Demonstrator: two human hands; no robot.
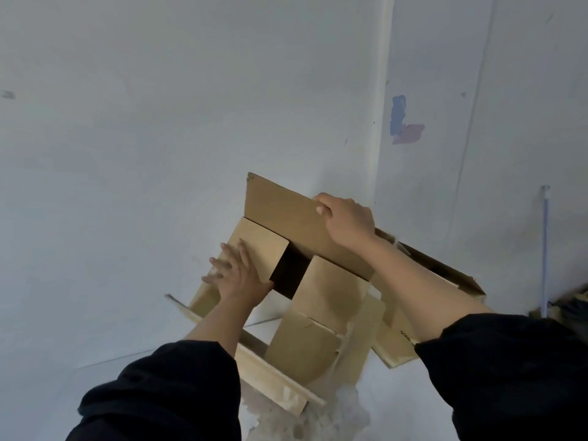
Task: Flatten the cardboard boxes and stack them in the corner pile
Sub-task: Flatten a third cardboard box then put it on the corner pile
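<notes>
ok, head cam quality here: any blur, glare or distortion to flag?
Head view: soft overall, with flat, dim light and no glare; left hand fingers smeared by motion blur on the cardboard box; right hand sharper, gripping the top flap; wide-angle bend in the wall corner; print on the box too blurred to read.
</notes>
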